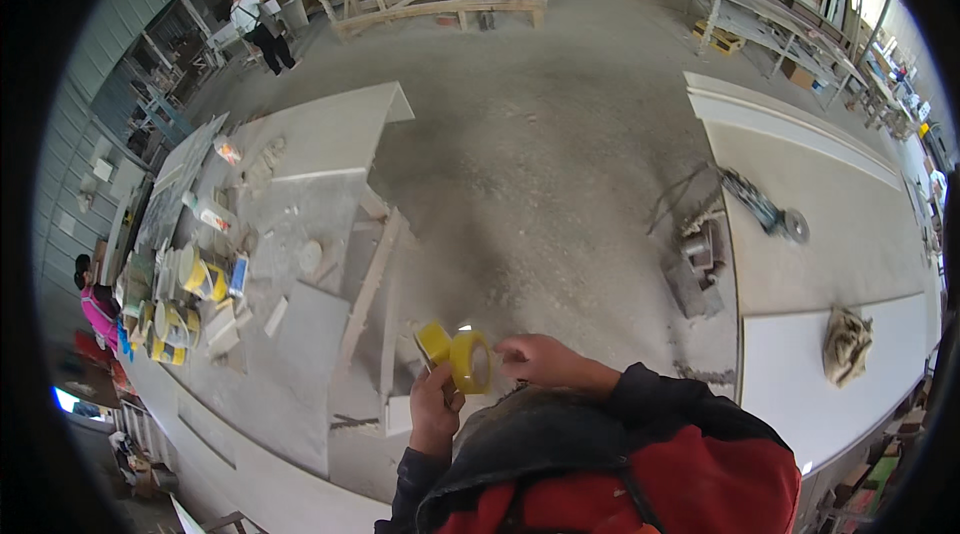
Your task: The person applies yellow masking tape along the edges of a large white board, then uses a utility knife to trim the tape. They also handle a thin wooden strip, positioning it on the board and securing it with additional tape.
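The left hand (434, 408) grips glossy yellow, ring-shaped tape (461, 360); just right of it, the right hand (548, 360) curls, whether around anything I cannot tell.

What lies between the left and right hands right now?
In the head view, a yellow tape roll lies between the left hand and the right hand, its hollow core facing the latter.

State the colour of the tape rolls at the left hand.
The tape rolls are yellow, seen best in the head view.
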`<state>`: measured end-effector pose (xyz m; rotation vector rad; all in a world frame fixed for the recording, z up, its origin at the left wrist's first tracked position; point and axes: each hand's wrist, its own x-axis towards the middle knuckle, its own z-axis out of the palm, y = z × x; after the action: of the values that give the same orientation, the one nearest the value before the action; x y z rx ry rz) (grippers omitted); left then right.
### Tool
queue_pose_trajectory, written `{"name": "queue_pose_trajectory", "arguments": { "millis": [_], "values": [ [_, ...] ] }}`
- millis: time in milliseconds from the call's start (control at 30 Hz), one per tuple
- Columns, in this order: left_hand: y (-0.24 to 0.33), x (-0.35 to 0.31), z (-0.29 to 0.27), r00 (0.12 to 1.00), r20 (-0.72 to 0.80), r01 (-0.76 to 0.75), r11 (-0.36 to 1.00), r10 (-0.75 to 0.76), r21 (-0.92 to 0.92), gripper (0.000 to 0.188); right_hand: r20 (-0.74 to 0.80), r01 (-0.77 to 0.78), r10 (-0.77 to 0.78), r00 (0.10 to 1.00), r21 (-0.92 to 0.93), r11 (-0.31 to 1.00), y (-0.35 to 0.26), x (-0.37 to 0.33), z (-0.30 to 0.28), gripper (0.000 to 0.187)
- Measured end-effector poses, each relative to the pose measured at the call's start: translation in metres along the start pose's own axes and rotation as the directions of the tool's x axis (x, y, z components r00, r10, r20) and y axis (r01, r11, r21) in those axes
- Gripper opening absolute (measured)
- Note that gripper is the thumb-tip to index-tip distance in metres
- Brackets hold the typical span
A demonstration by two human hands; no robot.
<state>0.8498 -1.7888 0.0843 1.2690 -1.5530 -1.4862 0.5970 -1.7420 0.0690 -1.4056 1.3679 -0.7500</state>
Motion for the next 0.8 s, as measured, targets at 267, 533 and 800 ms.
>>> {"name": "queue_pose_trajectory", "arguments": {
  "millis": [267,533,800],
  "values": [
    [0.042,0.195,0.023,0.89,0.111,0.401,0.646,-0.442,-0.65,0.019,-0.151,-0.112,0.11,0.982,-0.007,0.994,-0.013,0.117,-0.138,0.045],
    [0.064,0.452,0.088,0.854,0.353,0.517,0.697,-0.382,-0.497,0.021,-0.304,-0.293,0.332,0.893,0.166,0.941,0.04,0.226,-0.273,0.044],
    [0.165,0.712,0.193,0.723,0.644,0.486,0.847,-0.251,-0.216,0.027,-0.759,-0.313,0.477,0.443,0.367,0.876,0.047,0.258,-0.421,0.044]
  ]
}}
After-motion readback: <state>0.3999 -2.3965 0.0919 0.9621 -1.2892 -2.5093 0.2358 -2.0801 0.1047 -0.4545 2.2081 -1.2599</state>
